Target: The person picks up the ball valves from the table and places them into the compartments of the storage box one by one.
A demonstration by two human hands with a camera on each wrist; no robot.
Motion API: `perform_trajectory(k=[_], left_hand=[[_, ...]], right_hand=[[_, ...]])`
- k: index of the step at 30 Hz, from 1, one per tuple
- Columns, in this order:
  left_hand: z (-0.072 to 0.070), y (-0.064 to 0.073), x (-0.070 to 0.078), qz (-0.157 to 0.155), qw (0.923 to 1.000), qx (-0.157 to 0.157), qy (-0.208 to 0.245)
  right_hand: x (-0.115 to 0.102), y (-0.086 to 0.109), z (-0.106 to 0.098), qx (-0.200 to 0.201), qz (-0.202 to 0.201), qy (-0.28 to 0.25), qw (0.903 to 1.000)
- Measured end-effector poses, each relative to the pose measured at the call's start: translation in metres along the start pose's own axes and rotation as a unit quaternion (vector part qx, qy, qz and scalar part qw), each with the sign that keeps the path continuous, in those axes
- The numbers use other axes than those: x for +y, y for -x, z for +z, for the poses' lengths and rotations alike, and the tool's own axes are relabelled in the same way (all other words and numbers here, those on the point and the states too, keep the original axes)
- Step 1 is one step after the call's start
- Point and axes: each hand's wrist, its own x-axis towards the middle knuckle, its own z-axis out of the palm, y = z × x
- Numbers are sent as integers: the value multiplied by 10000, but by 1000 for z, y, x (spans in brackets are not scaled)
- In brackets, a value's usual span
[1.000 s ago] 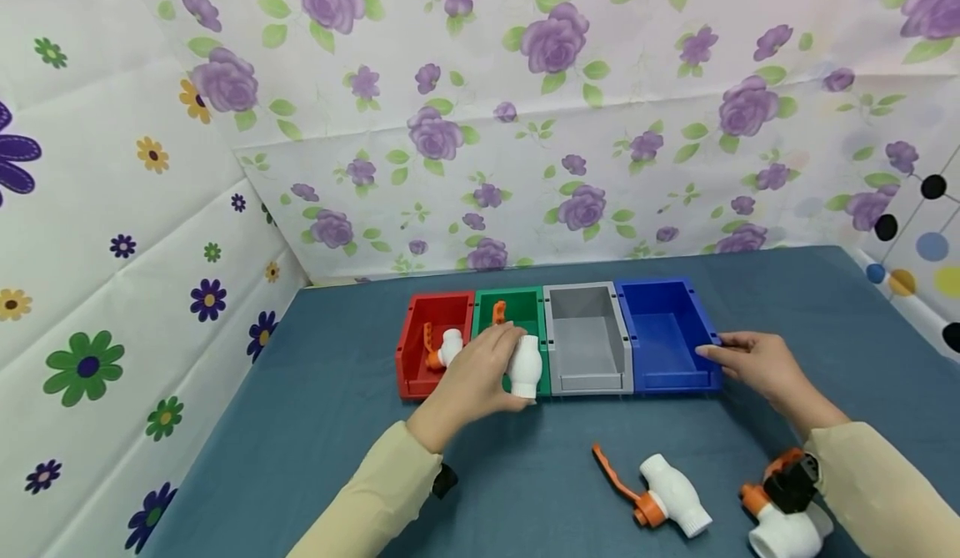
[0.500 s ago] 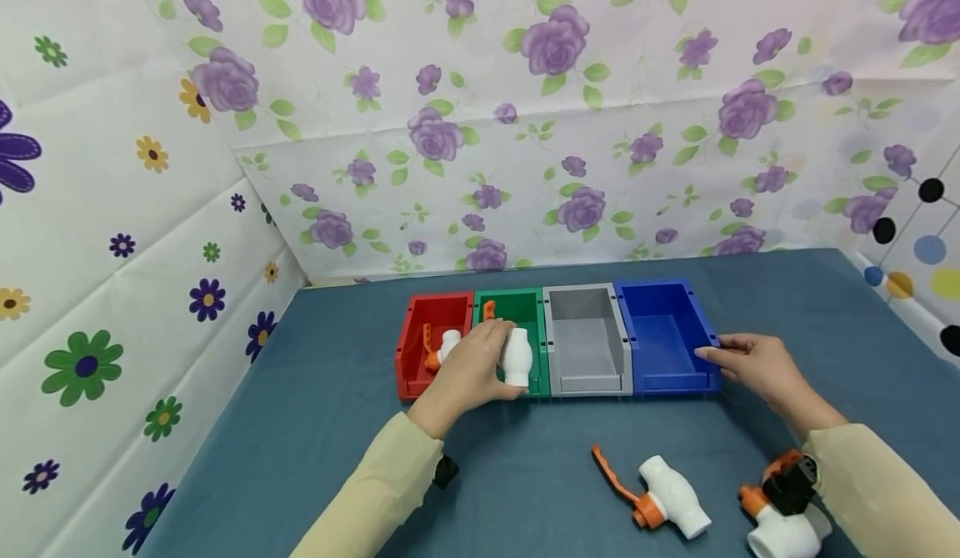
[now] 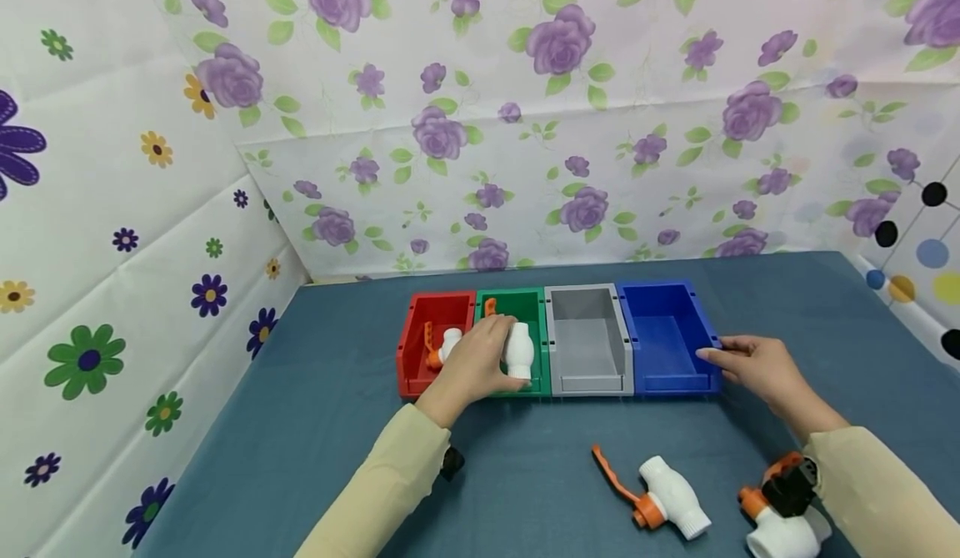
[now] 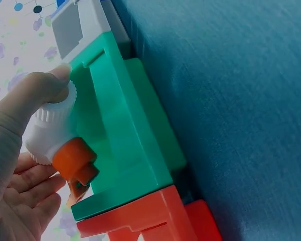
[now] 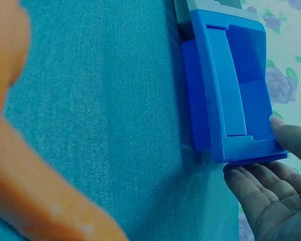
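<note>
My left hand (image 3: pixel 472 359) grips a white ball valve (image 3: pixel 519 351) with an orange handle, thumb at one ribbed end and fingers at the other. It is over the front of the green bin (image 4: pixel 135 125); the valve's orange neck (image 4: pixel 74 156) shows in the left wrist view, and in the head view the hand hides most of the handle. At the far right of the row, my right hand (image 3: pixel 761 366) pinches the side wall of the blue bin (image 5: pixel 215 95), thumb on the inside and fingers outside.
A similar small valve (image 3: pixel 450 344) lies in the red bin (image 3: pixel 412 383). The grey bin (image 3: pixel 588 381) stands between green and blue. On the blue cloth in front lie a valve with a long orange handle (image 3: pixel 675 495) and another valve (image 3: pixel 783 533) partly behind the right wrist.
My left hand has carried the valve slightly back and left, farther over the green bin. The right hand keeps its hold on the blue bin.
</note>
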Motion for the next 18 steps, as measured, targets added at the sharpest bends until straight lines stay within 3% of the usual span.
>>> perform_trajectory(k=[18], left_hand=[[9,-10,-10,-544,9970,-259,496]], right_hand=[[1,-1,0,46,-20,-51,10000]])
